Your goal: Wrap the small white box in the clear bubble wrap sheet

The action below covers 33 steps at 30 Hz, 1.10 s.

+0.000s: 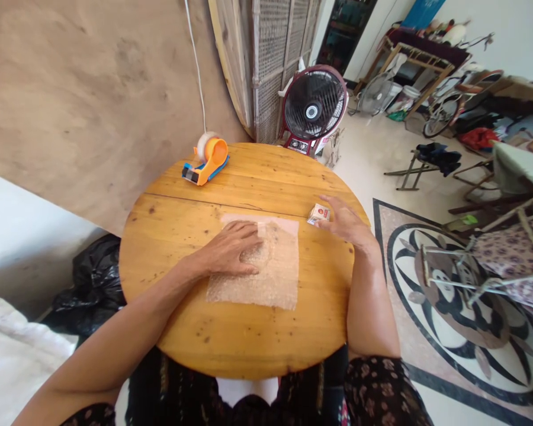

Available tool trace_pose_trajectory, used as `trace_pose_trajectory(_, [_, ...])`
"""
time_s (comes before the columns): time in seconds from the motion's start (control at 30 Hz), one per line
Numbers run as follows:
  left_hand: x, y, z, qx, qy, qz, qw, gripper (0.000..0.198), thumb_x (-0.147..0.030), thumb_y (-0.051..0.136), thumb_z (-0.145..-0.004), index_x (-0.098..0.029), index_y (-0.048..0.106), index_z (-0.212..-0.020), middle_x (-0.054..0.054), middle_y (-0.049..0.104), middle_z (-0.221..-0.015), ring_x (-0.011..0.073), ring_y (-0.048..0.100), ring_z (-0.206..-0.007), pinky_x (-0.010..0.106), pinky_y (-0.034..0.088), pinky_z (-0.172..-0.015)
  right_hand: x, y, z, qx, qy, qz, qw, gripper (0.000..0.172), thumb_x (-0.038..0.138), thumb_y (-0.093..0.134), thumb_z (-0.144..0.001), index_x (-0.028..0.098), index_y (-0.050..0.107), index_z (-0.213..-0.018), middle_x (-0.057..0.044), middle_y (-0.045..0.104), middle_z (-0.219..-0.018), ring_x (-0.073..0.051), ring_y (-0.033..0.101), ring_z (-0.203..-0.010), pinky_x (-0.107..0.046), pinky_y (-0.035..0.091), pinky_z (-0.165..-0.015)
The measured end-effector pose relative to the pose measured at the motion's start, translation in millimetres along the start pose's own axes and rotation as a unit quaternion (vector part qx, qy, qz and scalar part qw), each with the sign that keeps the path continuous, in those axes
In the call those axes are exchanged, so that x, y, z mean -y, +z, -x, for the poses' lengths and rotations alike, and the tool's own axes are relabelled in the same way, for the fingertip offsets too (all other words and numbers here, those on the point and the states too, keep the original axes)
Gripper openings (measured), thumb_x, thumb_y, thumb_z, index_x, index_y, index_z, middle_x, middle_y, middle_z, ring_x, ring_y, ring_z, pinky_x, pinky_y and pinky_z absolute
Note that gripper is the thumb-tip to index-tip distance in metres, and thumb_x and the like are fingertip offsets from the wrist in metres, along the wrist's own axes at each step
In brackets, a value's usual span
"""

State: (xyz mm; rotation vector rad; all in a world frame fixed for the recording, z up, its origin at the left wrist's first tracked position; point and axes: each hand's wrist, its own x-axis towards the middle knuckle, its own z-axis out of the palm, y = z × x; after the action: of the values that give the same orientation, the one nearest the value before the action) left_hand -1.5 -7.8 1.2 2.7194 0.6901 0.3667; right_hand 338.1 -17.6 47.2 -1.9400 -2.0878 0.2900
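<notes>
Patterned sleeve (377, 390) bottom right, left hand (231, 248) spread flat on bubble wrap (278, 281) at centre, right hand (349, 225) open, touching small box (318, 214)

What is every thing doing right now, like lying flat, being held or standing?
bubble wrap, flat on the table, pressed under the left hand
left hand, open, palm down
small box, on the table, touched by the right hand; grip unclear
tape dispenser, resting on the table, untouched
fan, standing upright; spinning unclear
</notes>
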Motion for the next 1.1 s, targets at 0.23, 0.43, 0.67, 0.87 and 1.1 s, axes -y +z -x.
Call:
trace_pose_trajectory(0.23, [-1, -0.7, 0, -0.001, 0.000, 0.001, 1.000, 0.062, -0.060, 0.063, -0.075, -0.022, 0.058, -0.124, 0.011, 0.050, -0.137, 0.0331, 0.038, -0.131, 0.048, 0.030, -0.108, 8, -2, -3, 0.001, 0.071, 0.021, 0.997, 0.057, 0.025, 0.066, -0.075, 0.020, 0.053, -0.131, -0.011, 0.069, -0.113, -0.029, 0.064, -0.102, -0.043, 0.047, -0.092])
trace_pose_trajectory(0.43, [-1, -1.1, 0, -0.003, 0.007, -0.004, 1.000, 0.064, -0.061, 0.064, -0.075, -0.021, 0.058, -0.124, 0.014, 0.047, -0.141, 0.0346, 0.038, -0.132, 0.050, 0.029, -0.109, 31, -16, 8, -0.093, -0.048, -0.293, 0.950, 0.050, 0.034, 0.074, -0.072, 0.020, 0.061, -0.118, -0.006, 0.069, -0.107, -0.022, 0.065, -0.096, -0.038, 0.050, -0.089])
trace_pose_trajectory(0.67, [-1, -0.4, -2, -0.013, 0.010, 0.004, 1.000, 0.065, -0.057, 0.063, -0.076, -0.021, 0.053, -0.129, 0.014, 0.049, -0.139, 0.0327, 0.042, -0.129, 0.049, 0.031, -0.107, 93, -12, 31, 0.131, -0.217, -0.402, 0.880, 0.052, 0.032, 0.076, -0.074, 0.020, 0.060, -0.122, -0.006, 0.067, -0.117, -0.020, 0.065, -0.102, -0.034, 0.050, -0.090])
trace_pose_trajectory(0.87, [-3, -5.1, -2, 0.003, 0.011, 0.018, 1.000, 0.049, -0.043, 0.063, -0.079, -0.018, 0.059, -0.121, 0.014, 0.053, -0.134, 0.0328, 0.040, -0.131, 0.048, 0.030, -0.109, 132, 9, 37, 0.223, -0.342, -0.332, 0.850, 0.049, 0.033, 0.070, -0.080, 0.023, 0.056, -0.126, -0.005, 0.065, -0.122, -0.019, 0.060, -0.111, -0.034, 0.046, -0.097])
trace_pose_trajectory(1.1, [-3, -2.8, -1, -0.012, 0.003, 0.020, 1.000, 0.048, -0.036, 0.064, -0.077, -0.022, 0.056, -0.123, 0.011, 0.051, -0.137, 0.0312, 0.041, -0.130, 0.046, 0.030, -0.108, 115, 26, 20, 0.285, -0.294, -0.288, 0.866, 0.044, 0.027, 0.068, -0.079, 0.022, 0.058, -0.122, -0.003, 0.064, -0.118, -0.019, 0.059, -0.108, -0.033, 0.045, -0.095])
